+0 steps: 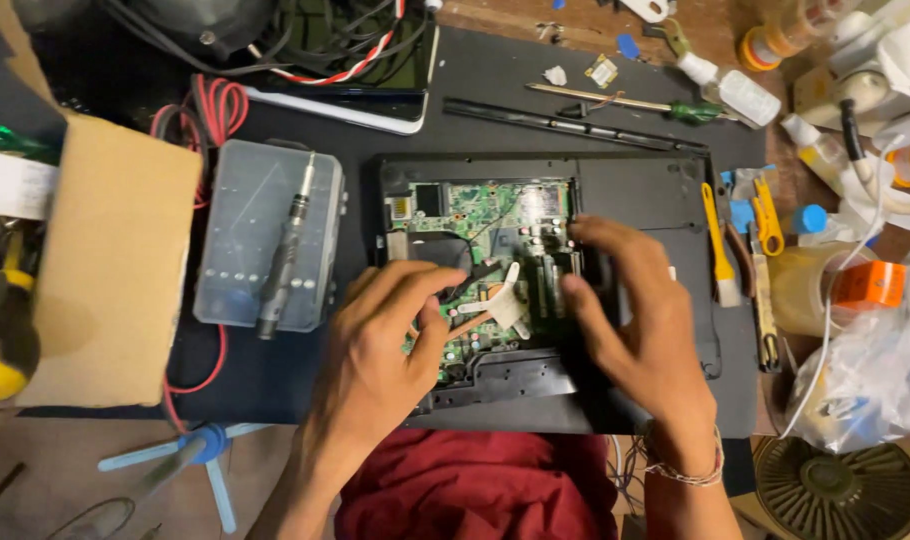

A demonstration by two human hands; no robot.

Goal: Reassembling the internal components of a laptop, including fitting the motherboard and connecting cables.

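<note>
An opened black laptop base (635,195) lies upside down on a dark mat (515,75), its green circuit board (475,205) exposed. My left hand (385,350) rests over the board's lower left, fingers spread and pressing down near a white ribbon piece (503,300). Over the board's right part, my right hand (630,320) has its fingers curled, the thumb and fingertips touching the black frame beside a memory slot. Neither hand clearly holds a separate object.
A clear plastic bit case (240,235) with a metal screwdriver (285,255) on top sits left of the laptop. A cardboard box (110,260) is further left. Yellow pry tools (715,240), bottles (735,90) and an orange tape roll (870,285) crowd the right side. Cables lie at the back.
</note>
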